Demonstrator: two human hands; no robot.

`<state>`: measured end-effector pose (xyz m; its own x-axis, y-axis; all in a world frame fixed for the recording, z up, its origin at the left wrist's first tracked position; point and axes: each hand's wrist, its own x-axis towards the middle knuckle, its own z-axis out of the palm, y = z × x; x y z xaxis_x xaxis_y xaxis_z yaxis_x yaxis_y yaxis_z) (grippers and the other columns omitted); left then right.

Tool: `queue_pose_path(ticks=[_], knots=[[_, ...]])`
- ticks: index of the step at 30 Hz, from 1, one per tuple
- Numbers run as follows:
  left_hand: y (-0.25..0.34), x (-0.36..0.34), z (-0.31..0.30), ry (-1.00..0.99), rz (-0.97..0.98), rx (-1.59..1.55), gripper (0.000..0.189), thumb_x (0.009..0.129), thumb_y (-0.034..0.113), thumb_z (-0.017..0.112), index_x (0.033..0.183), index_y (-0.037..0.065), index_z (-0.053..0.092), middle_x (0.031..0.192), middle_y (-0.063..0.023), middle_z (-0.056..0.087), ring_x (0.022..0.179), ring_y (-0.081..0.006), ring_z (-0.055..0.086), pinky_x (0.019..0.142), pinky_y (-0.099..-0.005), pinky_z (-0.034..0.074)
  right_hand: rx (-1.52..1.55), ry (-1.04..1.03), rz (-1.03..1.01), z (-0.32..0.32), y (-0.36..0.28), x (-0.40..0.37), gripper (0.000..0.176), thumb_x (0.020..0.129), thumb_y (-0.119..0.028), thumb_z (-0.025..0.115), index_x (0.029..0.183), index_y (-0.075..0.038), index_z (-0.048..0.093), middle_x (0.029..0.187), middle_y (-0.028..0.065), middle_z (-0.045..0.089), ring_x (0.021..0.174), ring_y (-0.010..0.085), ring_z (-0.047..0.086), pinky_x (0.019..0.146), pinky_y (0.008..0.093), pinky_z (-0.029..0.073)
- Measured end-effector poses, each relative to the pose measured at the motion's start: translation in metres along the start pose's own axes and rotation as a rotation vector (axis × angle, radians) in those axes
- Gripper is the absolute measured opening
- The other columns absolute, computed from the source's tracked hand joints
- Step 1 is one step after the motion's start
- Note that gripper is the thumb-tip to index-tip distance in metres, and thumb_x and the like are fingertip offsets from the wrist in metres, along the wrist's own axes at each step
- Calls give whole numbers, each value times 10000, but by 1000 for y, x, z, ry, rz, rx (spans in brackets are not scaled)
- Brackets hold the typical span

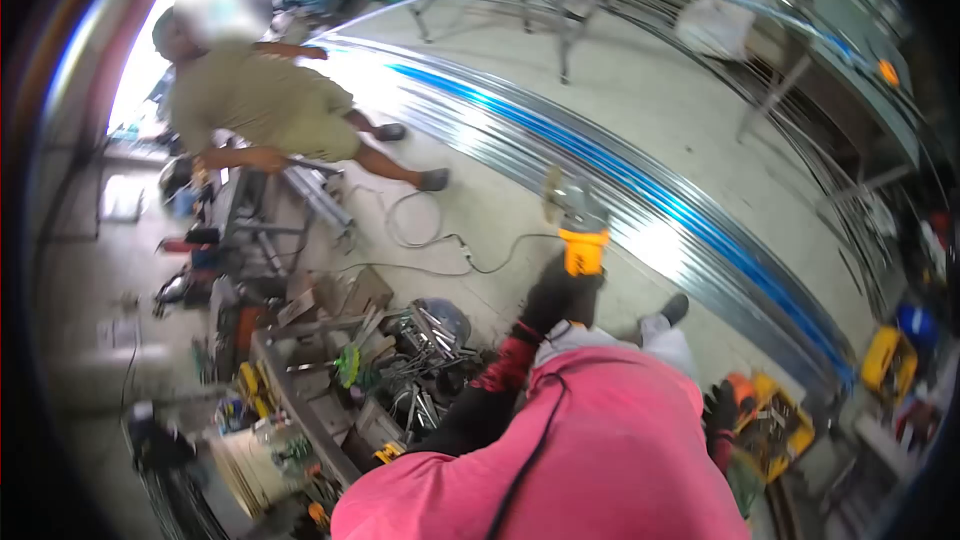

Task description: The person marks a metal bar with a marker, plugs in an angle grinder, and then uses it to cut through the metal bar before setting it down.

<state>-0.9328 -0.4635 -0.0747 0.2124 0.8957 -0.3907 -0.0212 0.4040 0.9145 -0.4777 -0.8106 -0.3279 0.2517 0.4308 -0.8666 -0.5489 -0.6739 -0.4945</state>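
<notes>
My left hand [562,290], in a dark glove, is wrapped around the yellow body of an angle grinder [583,252]. The grinder's disc [552,192] stands out at its far end, over the floor beside the long metal sheets [500,135]. A power cord [510,252] trails from the tool to the left. At my right side, my gloved right hand [719,412] hangs with its fingers apart and nothing visible in it. It is close to a round orange object [741,390] and a yellow crate [790,432] of small parts.
A person [255,100] stands at upper left beside the sheets. Left of me, a workbench [285,380] is crowded with tools and metal pieces. Coiled cable [410,220] lies on the floor. Metal tubes and a table [850,90] stand at upper right.
</notes>
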Motion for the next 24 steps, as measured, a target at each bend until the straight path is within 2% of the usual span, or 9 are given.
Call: queue_pose_path(ticks=[1, 3, 7, 10, 15, 18, 19, 22, 24], knots=[[-4, -6, 23, -9, -6, -11, 341, 992, 168, 771, 1273, 11, 660, 1055, -59, 760, 916, -160, 737, 822, -335, 600, 25, -1, -37, -17, -57, -9, 622, 1079, -415, 594, 1666, -263, 456, 1588, 49, 608, 1360, 308, 612, 997, 466, 544], [5, -11, 57, 36, -51, -133, 400, 970, 152, 791, 1312, 3, 646, 1079, -79, 771, 936, -167, 746, 832, -338, 604, -106, -39, -179, -43, -125, 9, 695, 1083, -580, 522, 1701, -299, 375, 1712, 50, 481, 1492, 350, 503, 1123, 620, 406], [22, -12, 102, 13, -11, -105, 464, 920, 118, 836, 1333, 16, 650, 1076, -63, 768, 936, -162, 737, 836, -337, 605, 41, 10, -220, -79, -205, 49, 784, 1047, -662, 551, 1705, -266, 393, 1758, 99, 419, 1600, 407, 386, 1273, 658, 211], [30, -8, 116, -4, 0, -109, 461, 910, 117, 842, 1319, 20, 654, 1067, -50, 760, 947, -154, 732, 841, -331, 599, 44, 2, -220, -78, -213, 65, 795, 1035, -680, 560, 1699, -271, 407, 1736, 84, 444, 1589, 407, 391, 1253, 666, 230], [24, 6, 138, 22, -3, -138, 358, 907, 122, 837, 1216, 30, 684, 1047, -39, 755, 972, -137, 724, 839, -331, 592, 18, 5, 88, -57, -145, 78, 654, 1038, -619, 588, 1602, -297, 515, 1542, 51, 596, 1285, 302, 603, 977, 568, 481], [-17, 39, 140, -1, 200, 489, 174, 863, 145, 827, 992, 94, 722, 948, -38, 733, 922, -196, 731, 814, -369, 592, 34, -102, 112, -56, -62, 91, 482, 1069, -521, 606, 1451, -230, 641, 1322, 88, 715, 1003, 262, 718, 829, 375, 594], [28, 34, 155, 41, -137, 23, 180, 793, 154, 830, 922, 120, 710, 876, -57, 695, 851, -282, 711, 795, -411, 586, -67, -60, 118, -51, -59, 77, 473, 1070, -502, 604, 1450, -225, 641, 1316, 88, 717, 993, 260, 717, 815, 374, 590], [-8, 71, 162, -102, 48, -12, 122, 954, 152, 751, 1032, 68, 708, 937, -10, 736, 838, -165, 736, 774, -349, 605, -149, 4, 101, -35, -61, 45, 446, 1070, -445, 598, 1447, -209, 641, 1299, 88, 724, 963, 254, 713, 774, 370, 579], [0, 77, 172, -155, -159, -301, 250, 1017, 194, 698, 1187, 12, 678, 960, -51, 738, 814, -173, 736, 705, -327, 607, -142, 57, 87, -40, -62, 24, 430, 1071, -407, 595, 1444, -198, 642, 1287, 88, 729, 943, 250, 710, 747, 368, 572]])
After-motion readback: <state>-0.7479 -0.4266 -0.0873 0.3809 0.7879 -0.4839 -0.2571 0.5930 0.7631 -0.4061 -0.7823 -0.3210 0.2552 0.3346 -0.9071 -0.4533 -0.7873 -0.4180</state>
